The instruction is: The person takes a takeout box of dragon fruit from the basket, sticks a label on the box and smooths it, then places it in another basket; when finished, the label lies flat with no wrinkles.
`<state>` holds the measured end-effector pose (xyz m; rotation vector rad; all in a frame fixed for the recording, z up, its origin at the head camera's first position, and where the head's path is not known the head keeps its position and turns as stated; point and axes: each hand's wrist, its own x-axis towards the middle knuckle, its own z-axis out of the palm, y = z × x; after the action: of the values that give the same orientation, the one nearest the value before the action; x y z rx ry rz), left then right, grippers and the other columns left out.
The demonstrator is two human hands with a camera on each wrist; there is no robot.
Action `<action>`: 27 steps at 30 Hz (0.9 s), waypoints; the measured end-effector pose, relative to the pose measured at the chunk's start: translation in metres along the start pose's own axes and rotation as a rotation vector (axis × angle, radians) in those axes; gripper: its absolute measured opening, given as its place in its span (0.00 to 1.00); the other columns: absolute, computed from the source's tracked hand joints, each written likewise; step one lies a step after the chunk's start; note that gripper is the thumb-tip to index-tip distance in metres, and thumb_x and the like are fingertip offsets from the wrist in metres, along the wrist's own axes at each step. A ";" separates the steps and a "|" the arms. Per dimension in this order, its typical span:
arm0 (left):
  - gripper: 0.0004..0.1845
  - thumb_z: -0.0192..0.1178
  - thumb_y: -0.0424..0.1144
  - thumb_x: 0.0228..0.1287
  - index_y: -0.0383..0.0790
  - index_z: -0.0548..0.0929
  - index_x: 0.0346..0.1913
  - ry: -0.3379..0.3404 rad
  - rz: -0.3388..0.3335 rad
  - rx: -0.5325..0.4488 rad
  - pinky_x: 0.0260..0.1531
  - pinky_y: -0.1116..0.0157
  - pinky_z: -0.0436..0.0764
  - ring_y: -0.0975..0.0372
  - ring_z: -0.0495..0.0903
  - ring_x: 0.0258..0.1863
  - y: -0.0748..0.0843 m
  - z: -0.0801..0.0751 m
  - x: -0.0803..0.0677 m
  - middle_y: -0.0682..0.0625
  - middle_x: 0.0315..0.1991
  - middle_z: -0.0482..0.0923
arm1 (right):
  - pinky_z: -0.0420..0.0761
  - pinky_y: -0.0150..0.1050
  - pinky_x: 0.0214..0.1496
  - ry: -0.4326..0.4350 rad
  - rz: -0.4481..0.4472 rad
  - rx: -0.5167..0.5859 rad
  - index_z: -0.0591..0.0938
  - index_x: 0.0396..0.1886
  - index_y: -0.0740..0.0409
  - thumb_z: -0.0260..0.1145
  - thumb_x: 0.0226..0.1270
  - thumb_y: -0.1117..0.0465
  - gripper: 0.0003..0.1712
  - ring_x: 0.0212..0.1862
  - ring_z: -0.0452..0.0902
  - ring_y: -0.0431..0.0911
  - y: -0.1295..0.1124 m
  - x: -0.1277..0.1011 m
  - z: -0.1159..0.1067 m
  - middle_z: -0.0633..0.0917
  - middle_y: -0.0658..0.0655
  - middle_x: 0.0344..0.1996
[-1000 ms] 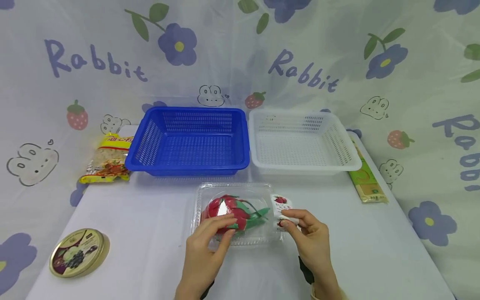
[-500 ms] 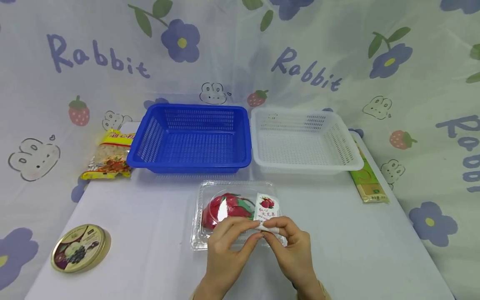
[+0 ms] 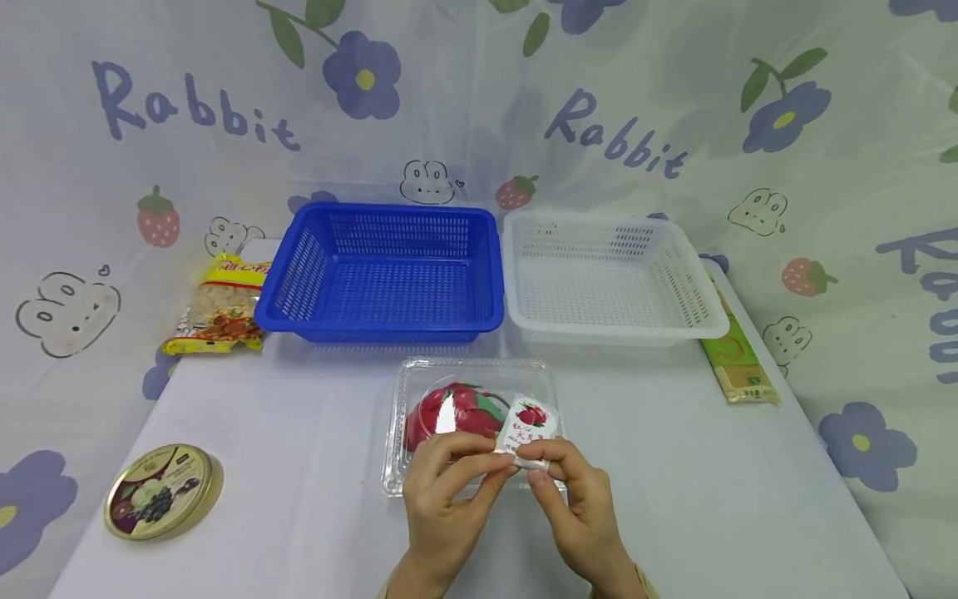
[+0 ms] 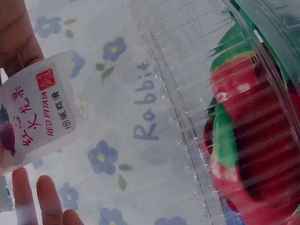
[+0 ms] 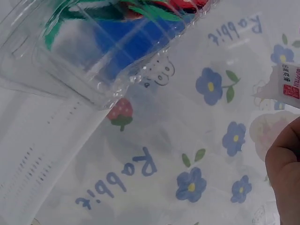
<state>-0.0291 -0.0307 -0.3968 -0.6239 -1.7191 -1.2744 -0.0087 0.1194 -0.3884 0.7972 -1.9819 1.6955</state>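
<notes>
We pinch the label (image 3: 530, 426) with both left hand (image 3: 443, 491) and right hand (image 3: 576, 507), at the clear box's (image 3: 404, 391) five-o'clock edge; open table (image 3: 299, 466) lies at nine.

The white pitaya label (image 3: 529, 424), held out at the right end of the clear clamshell box (image 3: 471, 378) a second ago by the right hand (image 3: 580, 507) alone, is now brought in over the box's front right part and is pinched by both hands. The left hand (image 3: 441, 491) is shifted from the lid above the red dragon fruit (image 3: 449, 408) to the label's lower edge.
</notes>
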 end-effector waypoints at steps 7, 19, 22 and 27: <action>0.06 0.70 0.41 0.57 0.42 0.87 0.30 -0.096 -0.094 0.008 0.39 0.69 0.74 0.60 0.79 0.33 0.001 -0.001 -0.001 0.49 0.30 0.82 | 0.76 0.31 0.35 -0.009 0.018 -0.081 0.77 0.45 0.70 0.55 0.54 0.87 0.20 0.37 0.78 0.30 0.001 -0.001 -0.003 0.87 0.63 0.28; 0.08 0.74 0.40 0.51 0.43 0.86 0.31 -0.127 -0.130 0.016 0.41 0.68 0.72 0.61 0.80 0.33 0.000 -0.002 -0.003 0.51 0.29 0.83 | 0.78 0.29 0.39 -0.020 -0.015 -0.128 0.77 0.47 0.70 0.57 0.55 0.86 0.20 0.38 0.82 0.34 0.004 -0.001 -0.006 0.87 0.62 0.32; 0.09 0.77 0.39 0.46 0.45 0.87 0.29 -0.138 -0.146 0.034 0.40 0.69 0.69 0.62 0.80 0.32 -0.001 -0.004 -0.002 0.53 0.28 0.84 | 0.79 0.26 0.44 -0.027 -0.001 -0.163 0.76 0.49 0.71 0.57 0.54 0.86 0.22 0.41 0.83 0.32 0.004 -0.001 -0.006 0.88 0.63 0.30; 0.12 0.79 0.34 0.36 0.48 0.87 0.26 -0.190 -0.231 0.051 0.38 0.71 0.67 0.64 0.80 0.32 -0.002 -0.007 -0.001 0.56 0.27 0.85 | 0.79 0.24 0.41 -0.051 -0.043 -0.328 0.77 0.50 0.69 0.60 0.52 0.82 0.22 0.36 0.86 0.37 0.006 -0.001 -0.004 0.88 0.59 0.33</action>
<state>-0.0280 -0.0380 -0.3984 -0.5423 -2.0210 -1.3604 -0.0118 0.1246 -0.3926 0.7624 -2.1835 1.2891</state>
